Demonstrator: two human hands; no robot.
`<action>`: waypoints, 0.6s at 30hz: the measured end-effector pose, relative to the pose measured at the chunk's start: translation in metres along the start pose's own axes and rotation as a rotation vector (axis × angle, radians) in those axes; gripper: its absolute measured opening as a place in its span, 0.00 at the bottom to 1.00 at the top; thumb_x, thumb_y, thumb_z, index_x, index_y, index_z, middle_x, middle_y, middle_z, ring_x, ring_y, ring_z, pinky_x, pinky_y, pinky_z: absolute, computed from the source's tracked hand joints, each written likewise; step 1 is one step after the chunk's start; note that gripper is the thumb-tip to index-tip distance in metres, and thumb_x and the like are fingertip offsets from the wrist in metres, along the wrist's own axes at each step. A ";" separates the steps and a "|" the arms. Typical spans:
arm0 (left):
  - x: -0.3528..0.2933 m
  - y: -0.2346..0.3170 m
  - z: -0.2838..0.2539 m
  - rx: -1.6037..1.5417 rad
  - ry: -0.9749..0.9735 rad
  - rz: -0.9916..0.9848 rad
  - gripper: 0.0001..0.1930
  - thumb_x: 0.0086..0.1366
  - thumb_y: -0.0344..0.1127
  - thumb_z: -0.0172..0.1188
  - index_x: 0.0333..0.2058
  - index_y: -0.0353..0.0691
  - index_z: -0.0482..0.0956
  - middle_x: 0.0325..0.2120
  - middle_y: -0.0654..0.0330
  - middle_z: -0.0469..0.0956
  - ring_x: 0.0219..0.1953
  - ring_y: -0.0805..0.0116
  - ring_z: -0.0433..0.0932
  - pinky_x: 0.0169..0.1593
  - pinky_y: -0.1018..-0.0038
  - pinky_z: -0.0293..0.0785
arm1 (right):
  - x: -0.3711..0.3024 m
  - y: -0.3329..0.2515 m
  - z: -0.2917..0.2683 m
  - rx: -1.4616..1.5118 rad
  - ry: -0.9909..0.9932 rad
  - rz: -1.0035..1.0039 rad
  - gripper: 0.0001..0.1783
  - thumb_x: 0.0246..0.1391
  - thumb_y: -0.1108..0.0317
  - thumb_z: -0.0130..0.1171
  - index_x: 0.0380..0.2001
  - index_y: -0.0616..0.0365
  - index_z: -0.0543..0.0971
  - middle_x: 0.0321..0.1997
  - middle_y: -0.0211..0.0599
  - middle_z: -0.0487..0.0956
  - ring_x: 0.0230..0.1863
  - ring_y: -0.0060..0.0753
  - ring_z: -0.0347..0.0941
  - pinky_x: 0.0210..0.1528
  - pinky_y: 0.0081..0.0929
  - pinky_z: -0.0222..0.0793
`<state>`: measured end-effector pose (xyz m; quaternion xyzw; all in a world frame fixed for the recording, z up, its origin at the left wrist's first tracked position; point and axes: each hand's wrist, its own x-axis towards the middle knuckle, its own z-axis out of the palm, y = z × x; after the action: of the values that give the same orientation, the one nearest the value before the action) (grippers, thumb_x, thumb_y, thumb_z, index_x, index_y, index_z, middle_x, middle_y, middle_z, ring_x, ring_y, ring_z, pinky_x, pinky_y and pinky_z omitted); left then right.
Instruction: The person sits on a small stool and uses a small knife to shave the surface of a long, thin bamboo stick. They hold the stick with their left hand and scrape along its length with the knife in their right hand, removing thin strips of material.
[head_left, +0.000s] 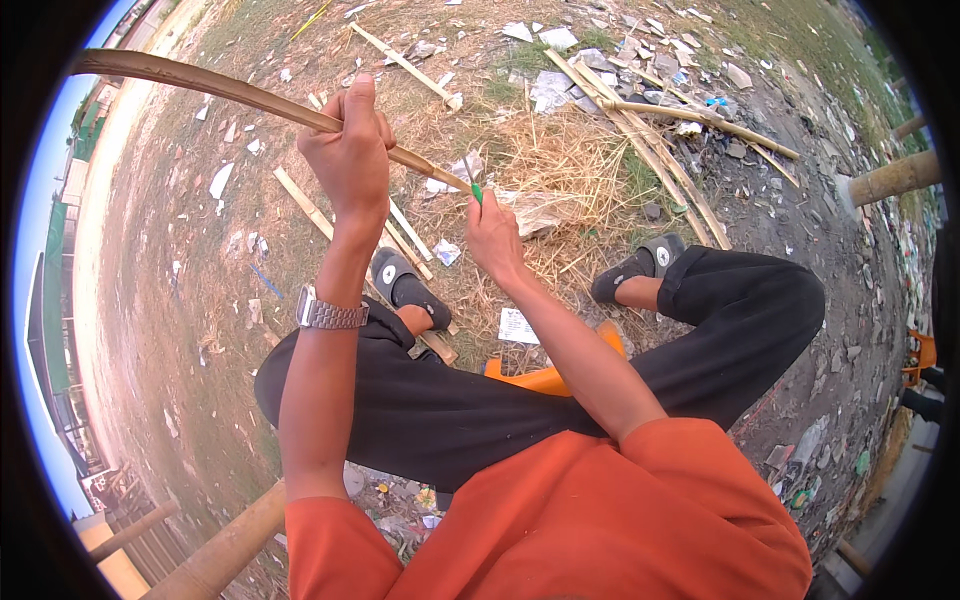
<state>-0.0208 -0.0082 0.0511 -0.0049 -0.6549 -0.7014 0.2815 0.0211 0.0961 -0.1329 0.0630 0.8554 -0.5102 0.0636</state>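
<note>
My left hand (350,160) is closed round a long split bamboo strip (220,92), its thumb pointing up. The strip slants from the far left down to my right hand (495,236). A small knife (477,193) with a green handle is gripped in my right hand. Its thin blade points up, by the strip's lower end; whether the edge touches the bamboo I cannot tell. A metal-banded watch (335,312) sits on my left wrist.
I sit low on an orange stool (540,381), knees spread, feet in dark clogs. Straw and shavings (570,170) cover the ground ahead. Bamboo strips (650,150) lie at the far right near broken tile pieces. Bamboo poles (895,180) stand at the right; another pole (225,545) is at lower left.
</note>
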 end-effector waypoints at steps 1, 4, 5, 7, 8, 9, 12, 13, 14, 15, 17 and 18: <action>0.000 0.000 -0.001 0.045 0.009 -0.003 0.22 0.69 0.34 0.55 0.15 0.47 0.60 0.11 0.72 0.53 0.14 0.81 0.51 0.20 0.76 0.51 | -0.002 -0.004 0.003 -0.053 0.001 0.006 0.17 0.65 0.57 0.40 0.43 0.61 0.68 0.27 0.66 0.77 0.34 0.71 0.74 0.40 0.60 0.68; -0.001 0.005 0.004 0.054 -0.010 -0.013 0.27 0.71 0.42 0.52 0.11 0.45 0.60 0.08 0.69 0.60 0.13 0.80 0.57 0.21 0.78 0.60 | 0.005 0.045 0.022 -0.182 -0.046 0.128 0.17 0.65 0.57 0.40 0.44 0.62 0.67 0.29 0.68 0.77 0.36 0.72 0.74 0.41 0.60 0.69; -0.004 0.005 0.005 0.055 -0.009 -0.029 0.28 0.71 0.44 0.51 0.11 0.45 0.60 0.08 0.69 0.59 0.13 0.80 0.57 0.22 0.77 0.60 | 0.008 0.064 0.028 -0.222 -0.074 0.183 0.17 0.65 0.57 0.40 0.45 0.62 0.67 0.30 0.68 0.77 0.37 0.72 0.74 0.42 0.59 0.69; -0.004 0.003 -0.006 0.068 0.009 -0.047 0.29 0.73 0.47 0.49 0.11 0.45 0.58 0.09 0.68 0.58 0.14 0.79 0.55 0.23 0.76 0.60 | -0.002 0.045 0.020 -0.180 -0.108 0.144 0.17 0.65 0.58 0.40 0.46 0.62 0.66 0.31 0.68 0.77 0.38 0.71 0.75 0.43 0.59 0.69; -0.002 0.002 -0.009 0.053 -0.002 -0.036 0.29 0.73 0.48 0.48 0.11 0.46 0.57 0.09 0.68 0.57 0.14 0.78 0.54 0.23 0.76 0.59 | -0.008 0.033 0.016 -0.160 -0.128 0.128 0.17 0.65 0.58 0.40 0.46 0.62 0.66 0.31 0.68 0.77 0.38 0.71 0.75 0.43 0.59 0.70; -0.004 0.001 -0.006 0.031 -0.023 -0.036 0.29 0.73 0.48 0.47 0.11 0.46 0.56 0.09 0.68 0.56 0.14 0.78 0.53 0.23 0.76 0.58 | -0.012 0.028 0.011 -0.154 -0.127 0.122 0.17 0.66 0.58 0.40 0.46 0.62 0.66 0.31 0.68 0.77 0.38 0.71 0.76 0.43 0.59 0.70; -0.009 0.005 -0.004 0.031 -0.028 -0.050 0.30 0.74 0.51 0.44 0.12 0.46 0.53 0.09 0.69 0.53 0.14 0.77 0.51 0.23 0.76 0.57 | -0.007 0.026 0.016 -0.172 -0.124 0.112 0.17 0.66 0.59 0.40 0.46 0.63 0.66 0.31 0.67 0.78 0.37 0.70 0.76 0.42 0.59 0.71; -0.007 0.003 -0.001 0.017 -0.027 -0.062 0.30 0.74 0.52 0.44 0.12 0.46 0.53 0.09 0.69 0.53 0.14 0.77 0.51 0.23 0.76 0.56 | -0.001 0.039 0.020 -0.204 -0.101 0.137 0.17 0.66 0.59 0.40 0.46 0.63 0.66 0.31 0.66 0.78 0.36 0.70 0.76 0.41 0.59 0.71; -0.004 0.003 0.002 0.003 -0.026 -0.075 0.30 0.74 0.52 0.44 0.12 0.46 0.53 0.09 0.69 0.53 0.14 0.77 0.51 0.23 0.76 0.56 | 0.006 0.051 0.024 -0.236 -0.078 0.163 0.17 0.66 0.59 0.40 0.45 0.63 0.65 0.30 0.66 0.78 0.36 0.70 0.76 0.40 0.59 0.71; 0.000 0.003 -0.001 0.008 -0.022 -0.060 0.31 0.74 0.52 0.44 0.12 0.47 0.52 0.09 0.69 0.53 0.14 0.77 0.51 0.22 0.75 0.56 | 0.012 0.045 0.025 -0.222 -0.088 0.134 0.17 0.65 0.59 0.40 0.46 0.63 0.66 0.31 0.66 0.78 0.36 0.70 0.76 0.41 0.58 0.71; -0.001 0.003 -0.006 0.015 -0.008 -0.055 0.31 0.74 0.53 0.43 0.12 0.47 0.51 0.09 0.69 0.52 0.15 0.76 0.50 0.22 0.75 0.55 | 0.007 0.031 0.018 -0.209 -0.117 0.098 0.17 0.65 0.59 0.40 0.46 0.63 0.66 0.32 0.66 0.78 0.37 0.70 0.76 0.41 0.58 0.72; -0.003 0.003 -0.005 0.019 -0.002 -0.054 0.31 0.74 0.52 0.43 0.12 0.47 0.51 0.09 0.69 0.52 0.15 0.76 0.50 0.22 0.75 0.55 | 0.006 0.027 0.018 -0.205 -0.116 0.081 0.17 0.65 0.59 0.40 0.46 0.63 0.66 0.32 0.66 0.78 0.37 0.70 0.76 0.41 0.58 0.72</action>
<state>-0.0157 -0.0114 0.0526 0.0147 -0.6618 -0.7023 0.2618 0.0211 0.0937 -0.1656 0.0612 0.8947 -0.4198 0.1399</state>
